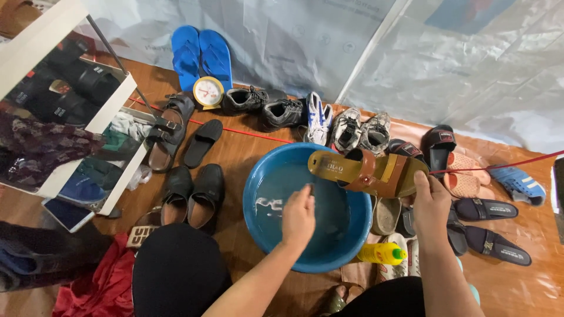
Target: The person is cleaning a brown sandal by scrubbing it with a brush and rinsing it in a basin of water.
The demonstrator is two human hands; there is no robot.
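Right hand (432, 205): my fingers clamp the olive sandal (367, 170) at its heel, above the basin's far rim.
Left hand (298, 216): fingers curled together, dipping in the blue basin (258, 182); whether they hold anything, I cannot tell.
Advice: I'd keep the sole level over the water while scrubbing.

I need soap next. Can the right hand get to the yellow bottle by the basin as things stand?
Probably not freely: the right hand is gripping the brown sandal over the blue basin. The yellow bottle lies uncovered just below that hand, beside the basin, so the path is open once the sandal is set down.
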